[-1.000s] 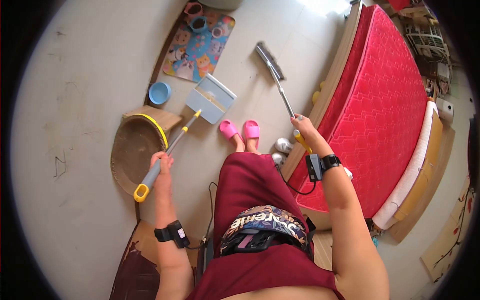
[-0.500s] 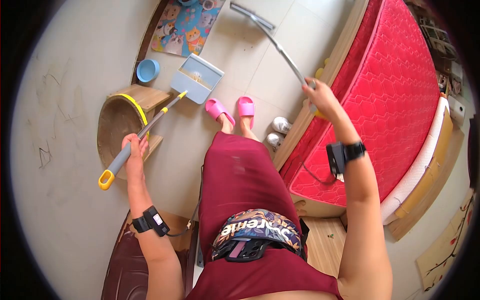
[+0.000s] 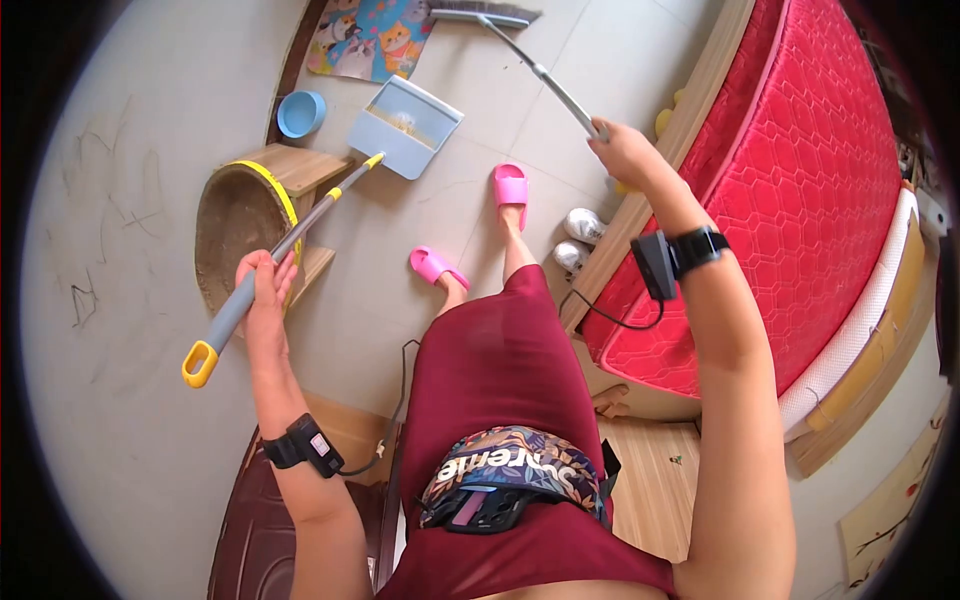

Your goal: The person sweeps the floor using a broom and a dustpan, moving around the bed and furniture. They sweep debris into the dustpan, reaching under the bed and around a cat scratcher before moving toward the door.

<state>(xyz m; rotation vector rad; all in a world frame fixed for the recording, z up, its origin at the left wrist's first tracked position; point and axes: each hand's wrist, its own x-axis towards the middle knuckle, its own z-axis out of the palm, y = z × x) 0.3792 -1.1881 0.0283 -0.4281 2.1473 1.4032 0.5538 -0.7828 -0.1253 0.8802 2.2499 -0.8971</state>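
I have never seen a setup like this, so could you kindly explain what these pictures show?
There is no robot here: a person works with two bare hands, and every picture comes from one camera worn on the head, looking forward and down. The left hand holds a long-handled dustpan with pale bits in it; the right hand grips a broom. On the floor lie a colourful mat and a blue bowl. A red mattress is at the right.

At six o'clock I can read "Supreme" in white, somewhat distorted, on the patterned waist bag [image 3: 515, 465]. The wrist device's label [image 3: 320, 444], near eight o'clock, is too small for me.
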